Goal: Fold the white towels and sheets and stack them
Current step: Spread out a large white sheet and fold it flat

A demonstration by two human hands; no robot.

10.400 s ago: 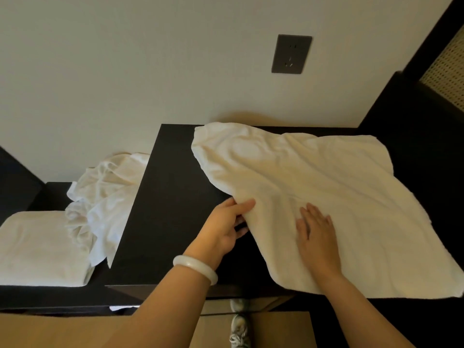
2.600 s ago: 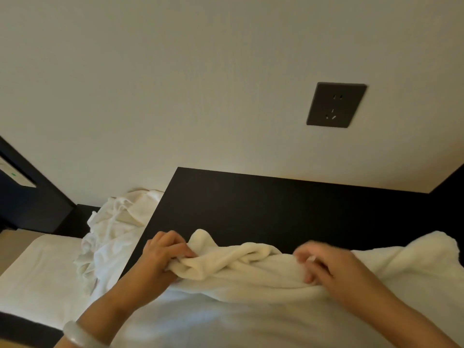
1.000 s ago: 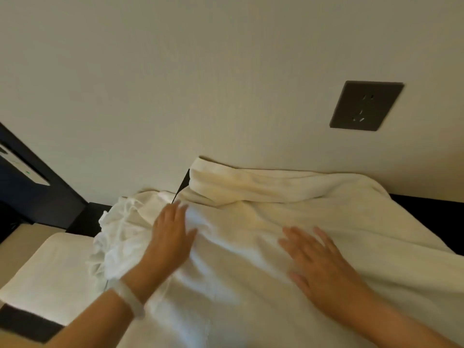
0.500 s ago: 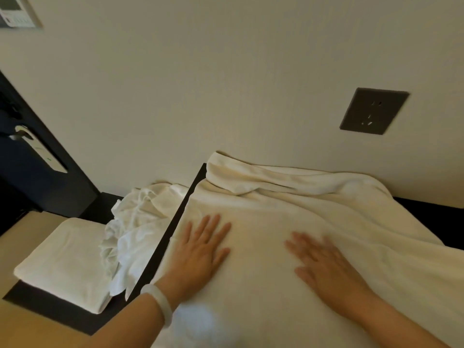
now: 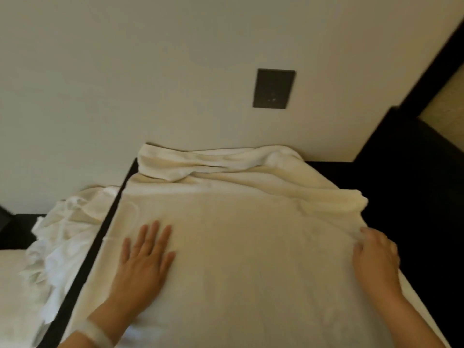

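Observation:
A large cream-white towel (image 5: 251, 247) lies spread over the black table top (image 5: 118, 212), its far edge bunched in a roll against the wall. My left hand (image 5: 144, 257) rests flat on the towel's left part, fingers spread. My right hand (image 5: 375, 257) is at the towel's right edge, fingers curled on the cloth there. A crumpled white sheet (image 5: 62, 237) lies on the lower surface to the left. A folded white towel (image 5: 12, 285) sits at the far left, partly out of frame.
A dark wall socket (image 5: 273, 88) is on the cream wall behind the table. A black surface (image 5: 414, 197) extends to the right of the towel. A black lower shelf (image 5: 15, 229) carries the sheet.
My right hand has slid from the towel's middle out to its right edge. My left hand stays pressed flat on the left part. The camera has turned a little right.

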